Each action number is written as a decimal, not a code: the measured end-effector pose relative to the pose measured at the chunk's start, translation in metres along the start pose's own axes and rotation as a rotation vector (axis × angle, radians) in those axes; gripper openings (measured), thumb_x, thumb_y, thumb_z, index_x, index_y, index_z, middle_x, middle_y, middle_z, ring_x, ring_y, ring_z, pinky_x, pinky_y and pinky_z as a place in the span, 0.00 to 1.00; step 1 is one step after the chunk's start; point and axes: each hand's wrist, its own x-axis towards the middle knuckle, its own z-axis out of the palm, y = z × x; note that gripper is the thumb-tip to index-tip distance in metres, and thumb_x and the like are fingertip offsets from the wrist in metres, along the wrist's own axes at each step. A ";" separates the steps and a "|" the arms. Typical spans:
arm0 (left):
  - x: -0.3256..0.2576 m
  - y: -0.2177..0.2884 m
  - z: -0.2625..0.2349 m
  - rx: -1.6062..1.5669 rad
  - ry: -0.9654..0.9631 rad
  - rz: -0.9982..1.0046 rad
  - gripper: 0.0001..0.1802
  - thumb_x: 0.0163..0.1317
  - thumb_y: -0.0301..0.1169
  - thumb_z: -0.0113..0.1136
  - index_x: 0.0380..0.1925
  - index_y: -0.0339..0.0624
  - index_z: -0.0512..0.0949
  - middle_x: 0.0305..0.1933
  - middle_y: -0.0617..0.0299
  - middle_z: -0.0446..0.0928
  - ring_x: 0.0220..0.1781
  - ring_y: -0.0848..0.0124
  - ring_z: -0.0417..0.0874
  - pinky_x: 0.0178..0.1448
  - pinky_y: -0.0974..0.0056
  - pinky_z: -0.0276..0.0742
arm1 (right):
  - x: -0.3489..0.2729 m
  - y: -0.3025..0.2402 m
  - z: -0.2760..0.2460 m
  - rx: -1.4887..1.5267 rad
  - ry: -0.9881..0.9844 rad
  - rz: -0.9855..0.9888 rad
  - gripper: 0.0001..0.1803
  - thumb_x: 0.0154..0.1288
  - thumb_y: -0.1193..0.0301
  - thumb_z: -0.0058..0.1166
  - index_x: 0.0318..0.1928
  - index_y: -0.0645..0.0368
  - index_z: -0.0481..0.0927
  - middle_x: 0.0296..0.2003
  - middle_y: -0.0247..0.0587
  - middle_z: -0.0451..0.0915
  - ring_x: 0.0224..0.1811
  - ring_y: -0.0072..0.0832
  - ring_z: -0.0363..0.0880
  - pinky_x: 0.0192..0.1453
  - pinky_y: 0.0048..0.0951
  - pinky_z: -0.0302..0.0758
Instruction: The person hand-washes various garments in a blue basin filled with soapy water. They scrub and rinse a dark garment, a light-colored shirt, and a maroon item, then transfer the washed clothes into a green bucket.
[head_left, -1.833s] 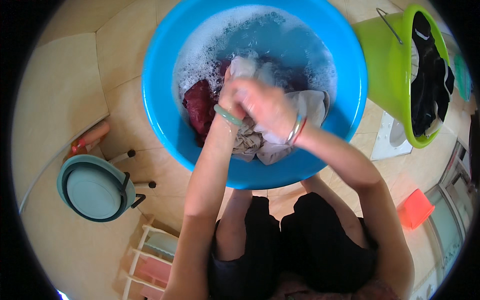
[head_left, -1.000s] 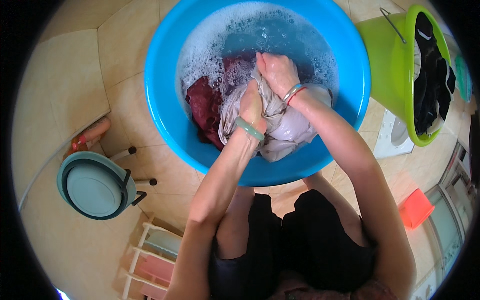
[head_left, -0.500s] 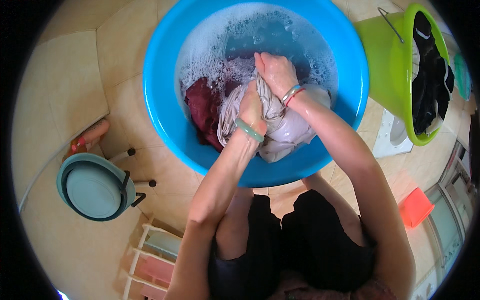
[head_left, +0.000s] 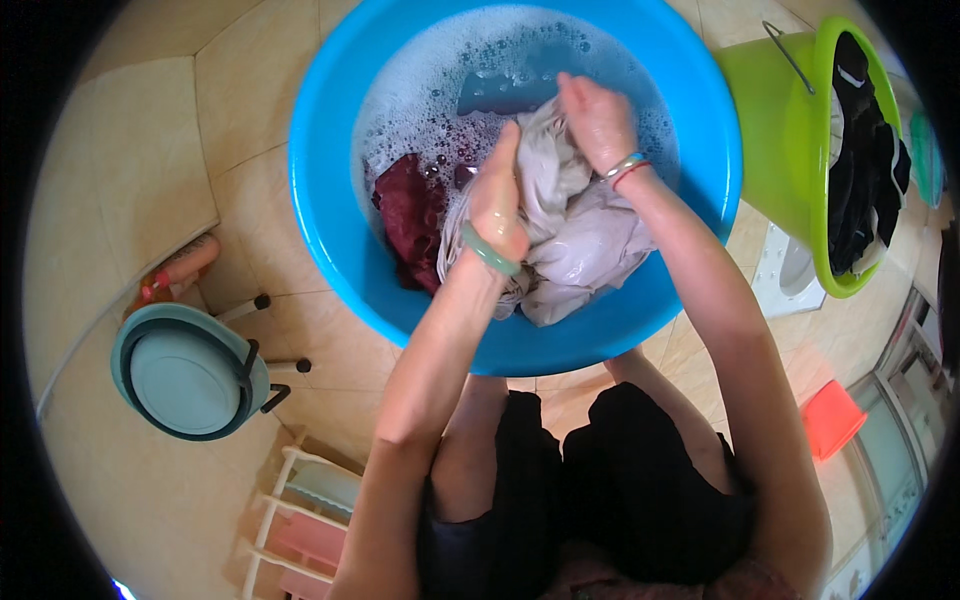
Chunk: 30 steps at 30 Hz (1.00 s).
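Round teal stool [head_left: 185,370] on glossy tile, far left. Dark red cloth [head_left: 410,215] lies soaked in round blue plastic basin [head_left: 330,250] w/ foamy water. Left hand [head_left: 497,200] & right hand [head_left: 598,120] — fingers clenched on wet, wrinkled pale grey garment [head_left: 580,240]. Lime bucket [head_left: 780,140] right — dark clothes inside.

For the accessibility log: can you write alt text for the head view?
Both hands, left hand and right hand, grip a pale wet garment over a blue basin of soapy water, a dark red cloth beside it. A green bucket of dark clothes stands to the right.

Bright, even daylight — sharp centre, fisheye-bent edges.
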 end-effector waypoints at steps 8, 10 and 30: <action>0.023 0.000 -0.036 0.255 -0.012 0.384 0.37 0.57 0.14 0.49 0.69 0.43 0.59 0.65 0.54 0.67 0.64 0.63 0.70 0.65 0.60 0.70 | -0.027 0.024 0.009 -0.206 -0.210 -0.220 0.20 0.63 0.63 0.55 0.56 0.49 0.74 0.44 0.51 0.78 0.42 0.53 0.78 0.49 0.45 0.77; 0.029 0.003 -0.031 0.096 -0.020 0.283 0.36 0.59 0.17 0.51 0.69 0.43 0.59 0.64 0.55 0.68 0.64 0.63 0.71 0.64 0.58 0.70 | -0.015 0.024 0.013 -0.251 -0.380 -0.002 0.18 0.62 0.70 0.51 0.54 0.50 0.73 0.44 0.52 0.78 0.45 0.52 0.79 0.44 0.47 0.78; 0.014 -0.019 -0.017 -0.101 0.093 0.068 0.23 0.74 0.48 0.39 0.50 0.41 0.74 0.48 0.60 0.78 0.49 0.65 0.80 0.56 0.58 0.78 | -0.037 -0.034 0.022 -0.040 -0.032 -0.217 0.13 0.66 0.64 0.52 0.26 0.55 0.74 0.19 0.48 0.75 0.24 0.47 0.79 0.28 0.45 0.75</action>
